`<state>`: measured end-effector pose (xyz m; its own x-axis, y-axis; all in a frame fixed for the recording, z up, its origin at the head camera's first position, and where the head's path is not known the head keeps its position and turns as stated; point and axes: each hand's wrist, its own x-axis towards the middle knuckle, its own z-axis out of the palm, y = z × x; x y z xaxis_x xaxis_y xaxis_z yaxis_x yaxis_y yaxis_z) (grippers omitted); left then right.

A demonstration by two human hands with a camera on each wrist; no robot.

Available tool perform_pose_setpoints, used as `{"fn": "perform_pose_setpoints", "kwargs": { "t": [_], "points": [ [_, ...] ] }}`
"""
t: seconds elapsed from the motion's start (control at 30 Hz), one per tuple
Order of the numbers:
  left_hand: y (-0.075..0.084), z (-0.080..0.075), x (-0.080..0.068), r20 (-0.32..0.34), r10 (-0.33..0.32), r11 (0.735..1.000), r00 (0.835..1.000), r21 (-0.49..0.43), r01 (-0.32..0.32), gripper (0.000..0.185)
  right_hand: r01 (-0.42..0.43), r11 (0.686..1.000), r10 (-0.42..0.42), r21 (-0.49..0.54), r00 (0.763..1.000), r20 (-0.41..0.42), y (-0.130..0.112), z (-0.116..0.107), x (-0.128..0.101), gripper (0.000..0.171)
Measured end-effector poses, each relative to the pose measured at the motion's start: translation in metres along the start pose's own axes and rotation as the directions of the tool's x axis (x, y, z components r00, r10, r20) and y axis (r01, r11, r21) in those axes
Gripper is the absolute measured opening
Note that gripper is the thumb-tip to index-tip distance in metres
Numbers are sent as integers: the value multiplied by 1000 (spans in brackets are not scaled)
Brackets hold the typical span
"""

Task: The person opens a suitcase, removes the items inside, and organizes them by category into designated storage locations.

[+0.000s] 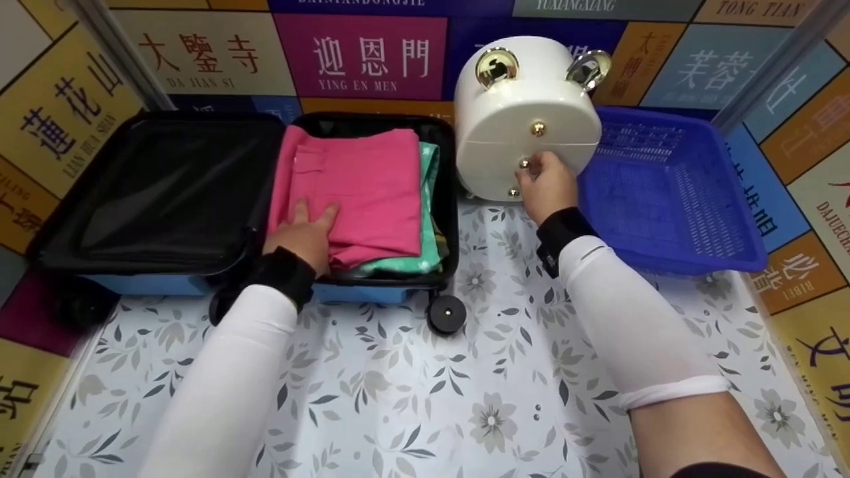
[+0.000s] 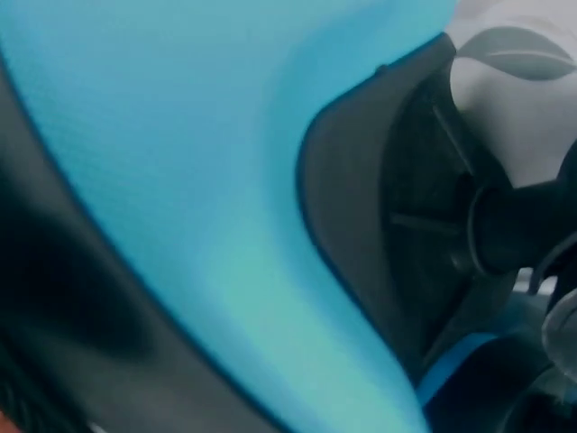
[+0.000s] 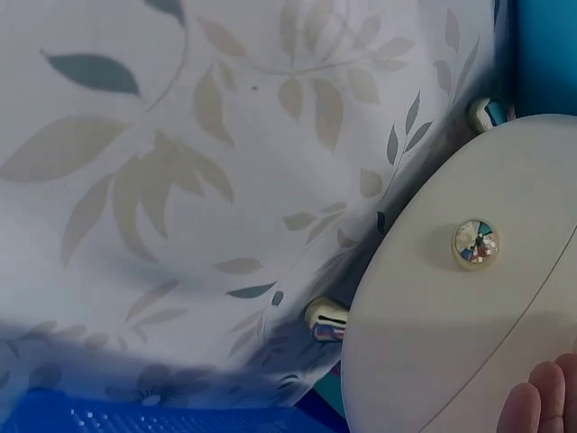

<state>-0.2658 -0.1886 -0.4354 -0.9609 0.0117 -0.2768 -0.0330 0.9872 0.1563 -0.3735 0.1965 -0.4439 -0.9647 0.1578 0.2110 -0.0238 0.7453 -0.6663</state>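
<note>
My left hand [image 1: 302, 239] rests with spread fingers on a folded pink garment [image 1: 365, 192] in the right half of an open suitcase [image 1: 455, 219]. A green patterned cloth [image 1: 428, 192] shows from beneath the garment. At the front of a white rounded drawer box [image 1: 491, 159], my right hand [image 1: 550, 186] pinches the middle gold knob [image 1: 524, 163]. Another knob [image 1: 538, 129] sits above it, and a lower knob [image 3: 475, 244] shows in the right wrist view, where only some fingertips [image 3: 520, 410] appear. The left wrist view shows the suitcase's blue shell [image 2: 198, 180] close up.
The suitcase's other half, with a black lining [image 1: 172, 192], lies open on the left. A suitcase wheel [image 1: 446, 315] stands out at the front. On the right is a blue plastic basket [image 1: 664, 259]. Patterned panels surround the floral-covered surface [image 1: 398, 398].
</note>
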Motion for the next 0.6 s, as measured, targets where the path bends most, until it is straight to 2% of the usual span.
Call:
{"fn": "perform_pose_setpoints", "kwargs": {
  "t": [0.13, 0.23, 0.3, 0.4, 0.5, 0.6],
  "points": [
    [10, 3, 10, 11, -63, 993, 998, 103, 62, 103, -72, 995, 73, 62, 997, -3, -3, 6, 4, 30],
    [19, 4, 15, 11, -85, 978, 996, 193, 81, 93, -102, 991, 105, 88, 994, -23, -4, 7, 8, 28],
    [22, 4, 16, -1, -73, 969, 997, 239, 71, 86, -101, 991, 105, 87, 994, -42, -4, 8, 10, 26],
    [21, 5, 19, -23, -36, 958, 999, 282, 41, 87, -95, 993, 99, 76, 993, -59, -4, 9, 11, 25],
    [18, 3, 21, -59, 3, 955, 998, 295, 15, 89, -91, 993, 96, 71, 993, -68, -3, 7, 10, 25],
    [14, 0, 22, -90, 36, 958, 995, 285, -9, 81, -85, 994, 90, 73, 993, -71, -1, 5, 7, 25]
  ]
}}
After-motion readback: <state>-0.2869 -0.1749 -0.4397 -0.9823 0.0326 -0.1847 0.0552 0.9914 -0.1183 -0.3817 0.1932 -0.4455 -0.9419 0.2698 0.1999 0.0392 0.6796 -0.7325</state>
